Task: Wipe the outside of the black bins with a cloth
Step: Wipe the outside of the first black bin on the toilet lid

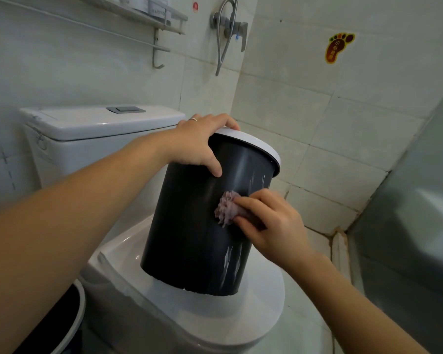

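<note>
A black round bin (189, 226) with a white top rim stands tilted on the closed toilet lid (253, 310). My left hand (200, 141) grips the bin's top rim, fingers curled over the edge and thumb down on the black wall. My right hand (271, 223) holds a small purple-grey cloth (225, 209) and presses it against the bin's side, about halfway up. Wet streaks show on the wall above and below the cloth. A second black bin (62, 325) with a white rim sits at the lower left, mostly hidden by my left forearm.
The white toilet tank (100, 123) stands behind the bin. A metal shelf with a towel rail (154, 24) and a shower valve with hose (228, 29) hang on the tiled wall. A glass partition (414, 200) closes off the right side.
</note>
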A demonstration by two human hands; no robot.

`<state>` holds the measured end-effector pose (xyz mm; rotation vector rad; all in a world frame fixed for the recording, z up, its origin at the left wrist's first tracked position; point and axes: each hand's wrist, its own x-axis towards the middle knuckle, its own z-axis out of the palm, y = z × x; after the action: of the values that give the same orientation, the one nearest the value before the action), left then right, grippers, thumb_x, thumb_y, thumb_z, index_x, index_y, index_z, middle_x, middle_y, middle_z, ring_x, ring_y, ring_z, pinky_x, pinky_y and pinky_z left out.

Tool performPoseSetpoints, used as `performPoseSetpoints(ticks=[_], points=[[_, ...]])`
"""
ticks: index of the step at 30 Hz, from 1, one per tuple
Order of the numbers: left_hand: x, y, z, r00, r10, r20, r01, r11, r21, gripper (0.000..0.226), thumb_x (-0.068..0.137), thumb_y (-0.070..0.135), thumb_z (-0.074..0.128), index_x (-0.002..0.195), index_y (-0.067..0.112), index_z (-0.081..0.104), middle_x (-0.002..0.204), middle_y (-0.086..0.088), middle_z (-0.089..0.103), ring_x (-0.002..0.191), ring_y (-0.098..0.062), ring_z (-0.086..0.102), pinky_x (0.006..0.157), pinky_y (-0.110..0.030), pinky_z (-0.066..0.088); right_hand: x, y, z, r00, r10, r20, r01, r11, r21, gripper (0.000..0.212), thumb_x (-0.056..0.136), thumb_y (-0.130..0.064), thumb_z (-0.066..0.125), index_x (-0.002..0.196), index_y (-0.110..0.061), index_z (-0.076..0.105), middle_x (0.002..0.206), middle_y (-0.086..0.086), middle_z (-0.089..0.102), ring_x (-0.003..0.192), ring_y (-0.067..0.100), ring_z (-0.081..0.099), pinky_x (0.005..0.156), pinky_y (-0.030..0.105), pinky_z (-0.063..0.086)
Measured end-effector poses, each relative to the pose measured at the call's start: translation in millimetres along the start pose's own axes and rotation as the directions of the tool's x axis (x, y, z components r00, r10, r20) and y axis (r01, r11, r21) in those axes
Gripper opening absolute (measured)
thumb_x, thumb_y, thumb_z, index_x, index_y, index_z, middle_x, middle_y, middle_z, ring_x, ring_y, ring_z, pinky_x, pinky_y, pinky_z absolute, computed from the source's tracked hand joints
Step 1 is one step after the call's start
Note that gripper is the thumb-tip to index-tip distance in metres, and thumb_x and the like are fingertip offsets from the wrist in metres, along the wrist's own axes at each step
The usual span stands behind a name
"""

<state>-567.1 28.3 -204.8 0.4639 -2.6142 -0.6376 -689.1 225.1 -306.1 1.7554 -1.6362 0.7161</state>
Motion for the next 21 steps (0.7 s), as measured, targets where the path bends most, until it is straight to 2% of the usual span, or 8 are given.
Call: performPoseSetpoints(ticks=[6,11,16,19,21], points=[[3.1,-3.7,1.7,1.000,0.013,0.005,-0.013,1.000,0.005,0.082,0.061,0.027,0.088,0.123,0.052,0.041,0.099,0.030,0.035,0.117,-0.018,0.033,0.105,-0.044,0.036,17.6,2.7,2.3,0.987,0.139,-0.083,-0.142,0.990,-0.026,0.025,0.087,-0.022,0.074,0.109,-0.010,0.072,0.093,0.006,0.063,0.080,0.023,0.059,0.064,0.036,0.051],[4.5,-3.5,2.7,1.000,0.015,-0.012,-0.015,1.000,0.003,0.081,0.061,0.025,0.089,0.123,0.050,0.043,0.096,0.028,0.033,0.114,-0.018,0.033,0.101,-0.041,0.035,-17.4,-6.3,10.1,1.000,0.019,-0.024,-0.018,0.999,0.027,0.026,0.088,-0.025,0.068,0.110,-0.011,0.072,0.093,0.006,0.062,0.079,0.022,0.058,0.062,0.036,0.051],[8.2,-7.7,4.8,1.000,0.017,-0.011,-0.017,1.000,0.003,0.081,0.060,0.026,0.089,0.120,0.053,0.042,0.100,0.028,0.037,0.118,-0.020,0.034,0.105,-0.047,0.036,-28.0,-6.8,9.6,0.997,-0.059,0.047,0.059,0.998,0.003,0.025,0.090,-0.025,0.066,0.110,-0.012,0.072,0.092,0.005,0.062,0.077,0.022,0.057,0.061,0.035,0.051],[10.9,-11.7,3.6,1.000,0.006,-0.012,-0.006,1.000,0.010,0.083,0.057,0.033,0.091,0.118,0.057,0.040,0.111,0.018,0.045,0.122,-0.020,0.034,0.107,-0.050,0.035,-11.7,-2.4,9.2,0.996,0.078,-0.031,-0.079,0.996,-0.030,0.023,0.088,-0.021,0.071,0.109,-0.011,0.073,0.092,0.006,0.064,0.078,0.023,0.060,0.062,0.039,0.053],[11.5,-13.9,3.4,1.000,0.003,-0.019,-0.002,1.000,0.018,0.084,0.054,0.037,0.091,0.116,0.060,0.039,0.119,0.015,0.045,0.123,-0.021,0.034,0.107,-0.050,0.036,-5.7,-2.7,11.0,0.986,0.155,-0.063,-0.158,0.987,-0.031,0.023,0.088,-0.022,0.072,0.108,-0.010,0.072,0.092,0.006,0.064,0.080,0.023,0.060,0.062,0.039,0.053]])
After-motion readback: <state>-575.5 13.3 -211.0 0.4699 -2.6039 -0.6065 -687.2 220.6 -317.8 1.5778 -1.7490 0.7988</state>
